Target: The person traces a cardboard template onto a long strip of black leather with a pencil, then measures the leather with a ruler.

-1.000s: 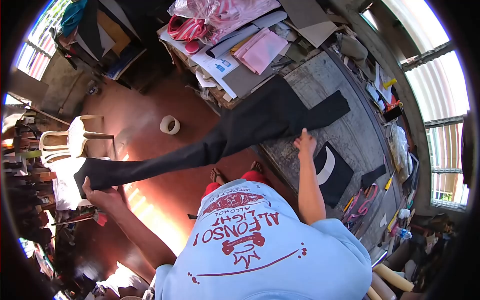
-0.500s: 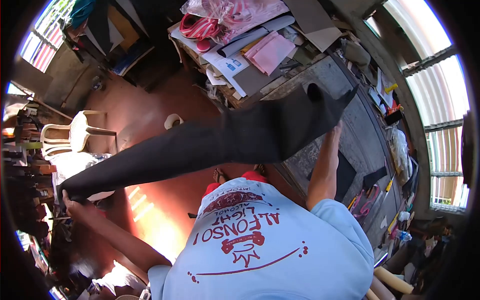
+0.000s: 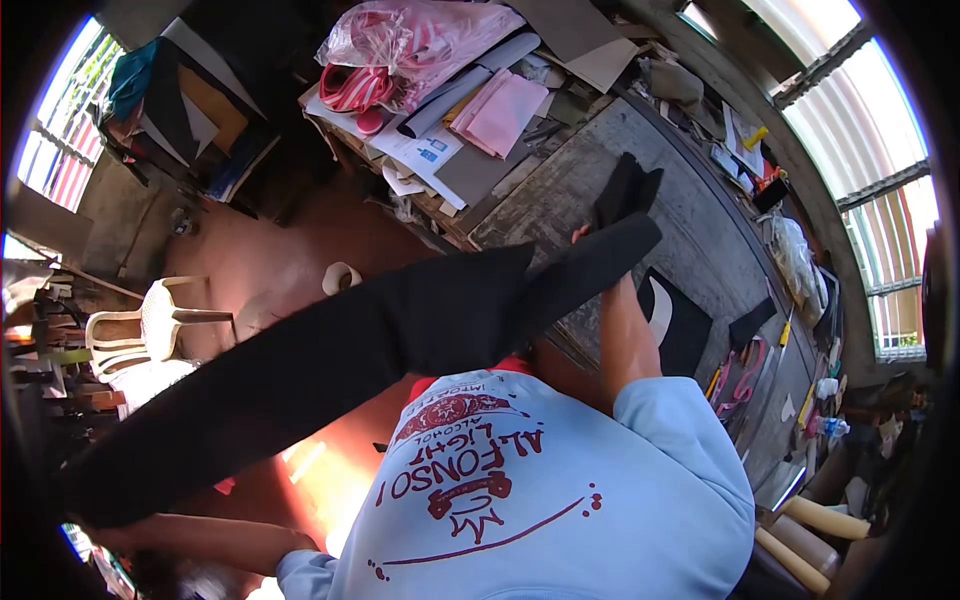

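A long strip of black cloth [image 3: 300, 365] stretches in the air across my front, from the lower left to the workbench. My right hand [image 3: 582, 234] is closed on its right part over the bench; a fingertip shows and the folded cloth hides the rest. Beyond that hand, the cloth's loose end stands up in folds. At the far left, my left hand [image 3: 98, 536] is at the other end of the cloth, its fingers mostly lost behind the cloth and in the dark edge of the view. A black piece with a pale curved shape [image 3: 661, 310] lies on the bench near my right forearm.
The worn workbench [image 3: 600, 150] runs along my right. Pink folded cloth [image 3: 499, 112], papers and a plastic-wrapped bundle [image 3: 420, 40] cover its far end. Tools and pink-handled scissors [image 3: 740, 375] lie at right. A plastic chair [image 3: 160, 318] and a roll [image 3: 341, 277] stand left.
My left hand has moved down and outward, bringing its end of the cloth lower. My right hand has shifted left, and the cloth there has folded over. The pale curved shape now shows.
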Demonstrator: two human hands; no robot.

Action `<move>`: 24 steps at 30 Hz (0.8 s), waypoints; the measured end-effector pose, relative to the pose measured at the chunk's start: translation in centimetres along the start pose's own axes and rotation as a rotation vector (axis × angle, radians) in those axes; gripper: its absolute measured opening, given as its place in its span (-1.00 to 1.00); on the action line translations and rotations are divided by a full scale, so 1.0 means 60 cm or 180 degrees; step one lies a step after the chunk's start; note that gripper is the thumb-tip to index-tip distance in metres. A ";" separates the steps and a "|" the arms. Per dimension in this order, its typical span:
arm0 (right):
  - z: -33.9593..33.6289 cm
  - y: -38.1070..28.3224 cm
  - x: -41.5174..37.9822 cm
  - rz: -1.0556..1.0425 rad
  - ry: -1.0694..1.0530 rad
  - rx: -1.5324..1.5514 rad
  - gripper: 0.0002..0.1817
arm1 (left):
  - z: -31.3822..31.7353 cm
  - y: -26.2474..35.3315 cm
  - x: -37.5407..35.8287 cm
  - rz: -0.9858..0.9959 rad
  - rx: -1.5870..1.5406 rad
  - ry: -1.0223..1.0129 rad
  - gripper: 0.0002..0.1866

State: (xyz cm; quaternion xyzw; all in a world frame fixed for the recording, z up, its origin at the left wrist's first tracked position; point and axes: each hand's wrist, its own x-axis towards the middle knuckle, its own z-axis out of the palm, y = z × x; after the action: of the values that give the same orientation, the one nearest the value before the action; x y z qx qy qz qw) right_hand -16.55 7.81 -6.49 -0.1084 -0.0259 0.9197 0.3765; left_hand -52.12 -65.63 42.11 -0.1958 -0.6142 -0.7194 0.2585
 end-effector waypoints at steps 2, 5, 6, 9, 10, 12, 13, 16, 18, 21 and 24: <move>-0.012 0.026 -0.019 -0.0010 0.0319 -0.0266 -0.61 | -0.013 0.002 -0.018 0.0191 -0.0332 -0.0021 -0.31; 0.011 0.038 -0.038 0.0069 0.0412 -0.0554 -0.62 | -0.028 -0.002 -0.033 0.0262 -0.0614 -0.0091 -0.32; 0.033 0.027 -0.035 0.0118 0.0331 -0.0636 -0.62 | -0.031 -0.004 -0.032 0.0274 -0.0679 -0.0098 -0.33; 0.113 -0.039 -0.026 0.0336 -0.0166 -0.0723 -0.62 | -0.032 -0.015 -0.017 0.0273 -0.0869 -0.0219 -0.34; 0.137 -0.057 -0.028 0.0324 -0.0232 -0.0620 -0.62 | -0.032 -0.018 -0.014 0.0301 -0.0938 -0.0252 -0.35; 0.162 -0.066 -0.034 0.0132 -0.0060 -0.0505 -0.61 | -0.044 -0.021 -0.007 0.0353 -0.1074 -0.0325 -0.36; 0.169 -0.065 -0.037 -0.0016 0.0137 -0.0454 -0.60 | -0.051 -0.024 0.002 0.0376 -0.1124 -0.0392 -0.36; 0.184 -0.033 -0.020 -0.0422 0.0837 -0.0962 -0.65 | -0.089 -0.034 0.039 0.0555 -0.1216 -0.0665 -0.37; 0.189 -0.081 -0.003 -0.0513 0.0041 -0.2009 -0.71 | -0.127 -0.049 0.087 0.0698 -0.1280 -0.1088 -0.38; 0.216 -0.147 0.037 0.0204 -0.1071 0.0149 -0.63 | -0.199 -0.091 0.121 0.0230 -0.2366 -0.1664 -0.44; 0.305 -0.126 0.016 0.1048 -0.1678 0.1086 -0.71 | -0.257 -0.151 0.096 -0.0843 -0.3669 -0.1438 -0.47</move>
State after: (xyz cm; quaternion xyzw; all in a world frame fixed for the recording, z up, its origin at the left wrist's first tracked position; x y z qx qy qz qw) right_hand -16.04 14.48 12.18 0.1945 0.0496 0.9555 0.2163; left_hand -61.65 -80.54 35.86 -0.3730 -0.1865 -0.9015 -0.1157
